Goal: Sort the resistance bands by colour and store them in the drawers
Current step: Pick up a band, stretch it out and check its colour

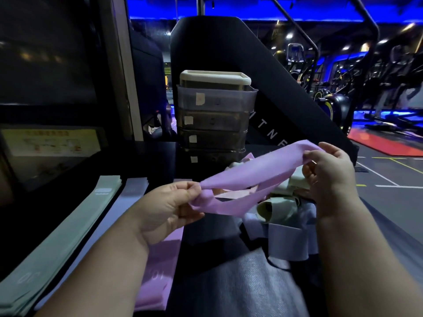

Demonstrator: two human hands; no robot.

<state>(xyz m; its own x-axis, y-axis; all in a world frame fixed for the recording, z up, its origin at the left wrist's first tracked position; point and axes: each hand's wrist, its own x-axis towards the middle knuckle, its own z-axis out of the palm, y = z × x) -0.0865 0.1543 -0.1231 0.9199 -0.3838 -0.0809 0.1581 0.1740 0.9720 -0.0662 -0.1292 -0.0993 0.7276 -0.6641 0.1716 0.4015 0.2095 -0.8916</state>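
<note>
- Head view: the left hand (169, 209) pinches one end of the purple band (251, 175), thumb and fingers closed on bunched fabric. The right hand (329, 172) clamps the other end, fingers curled round it.
- The band hangs in the air between the two grips, drawn into a loose, twisted loop. This is probably to pull the twist out so it will lie flat.
- Right under the span, and below the right grip, lies the pile (281, 207): green, grey and pink bands tangled together, not yet sorted.
- Outward of the left grip, three flat stacks lie side by side, one colour each, which suits the sorting. The green stack (68, 236) is farthest from it, the grey stack (134, 195) comes next, and the purple stack (158, 266) is just below the left wrist.
- Beyond the span stand the drawers (215, 120), labelled translucent tiers. The top one appears to jut forward.
- The held band matches the purple stack, so it likely belongs there once flattened.
</note>
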